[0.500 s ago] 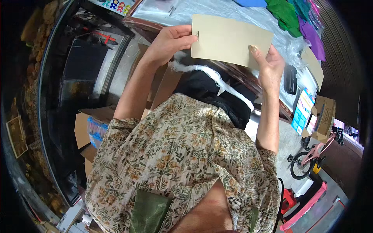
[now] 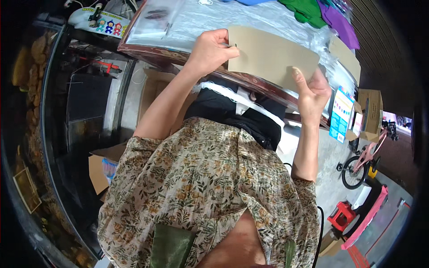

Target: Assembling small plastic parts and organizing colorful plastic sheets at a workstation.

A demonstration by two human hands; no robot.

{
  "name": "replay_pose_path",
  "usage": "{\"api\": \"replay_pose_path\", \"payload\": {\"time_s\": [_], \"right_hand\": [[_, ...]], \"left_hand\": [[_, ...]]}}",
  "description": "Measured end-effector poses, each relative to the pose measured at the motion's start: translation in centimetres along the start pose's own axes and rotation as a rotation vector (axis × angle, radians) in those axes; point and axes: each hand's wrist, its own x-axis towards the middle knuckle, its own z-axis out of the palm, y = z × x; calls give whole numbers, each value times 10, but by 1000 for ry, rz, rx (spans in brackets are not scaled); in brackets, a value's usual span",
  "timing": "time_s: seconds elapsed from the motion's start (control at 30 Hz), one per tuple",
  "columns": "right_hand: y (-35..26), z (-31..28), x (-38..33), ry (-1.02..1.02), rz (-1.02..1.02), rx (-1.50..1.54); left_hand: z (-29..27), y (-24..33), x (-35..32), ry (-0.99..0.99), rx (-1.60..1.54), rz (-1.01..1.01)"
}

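The fingers of the left hand (image 2: 211,54) pinch the left edge of a rectangular tan card (image 2: 270,51); the right hand (image 2: 312,93) clasps its right end, thumb on the face. The card is over the near edge of the plastic-covered surface (image 2: 214,18). Green sheets (image 2: 304,12) and a purple sheet (image 2: 342,24) lie far right, a pink bicycle (image 2: 365,159) beyond.

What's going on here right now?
A person is holding a flat tan card with both hands at the edge of a table. The left hand pinches its left end; the right hand grips near its lower right corner, thumb on the face. Green material and purple material lie farther back.
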Motion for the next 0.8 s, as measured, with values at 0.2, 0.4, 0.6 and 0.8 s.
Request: {"api": "replay_pose_path", "payload": {"time_s": [0.2, 0.4, 0.6, 0.8], "right_hand": [[5, -5, -9, 51, -15, -19], [30, -18, 8, 114, 163, 255], [39, -17, 12, 156, 147, 257], [31, -15, 19, 150, 110, 218]], "left_hand": [[12, 3, -3, 7, -108, -34], [1, 23, -15, -171, -369, -186], [4, 16, -8, -181, -398, -107], [5, 5, 7, -108, -345, -136]]}}
